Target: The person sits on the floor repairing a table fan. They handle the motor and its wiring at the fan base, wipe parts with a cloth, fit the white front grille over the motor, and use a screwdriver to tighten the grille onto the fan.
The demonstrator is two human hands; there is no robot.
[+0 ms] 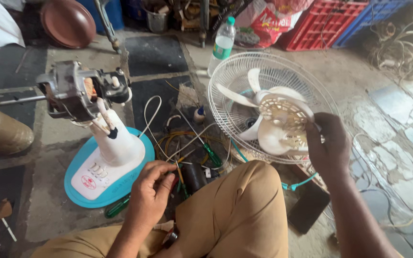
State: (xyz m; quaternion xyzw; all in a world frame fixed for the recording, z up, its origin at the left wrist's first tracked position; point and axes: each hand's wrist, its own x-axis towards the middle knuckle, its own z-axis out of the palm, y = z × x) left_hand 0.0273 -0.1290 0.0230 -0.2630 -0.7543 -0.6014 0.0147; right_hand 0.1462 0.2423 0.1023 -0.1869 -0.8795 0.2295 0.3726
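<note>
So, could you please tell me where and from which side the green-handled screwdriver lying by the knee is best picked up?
Probably by the green handle, coming from above. The screwdriver lies flat on the floor with its thin metal shaft pointing away among loose wires, so the thick handle end, nearest the knee, offers the only solid grip. The left hand is closer; the right hand holds the round vented fan cover.

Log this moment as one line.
left hand: fingers among wires beside blue-white fan base | right hand: gripping round white perforated plastic motor cover over white wire guard
</note>
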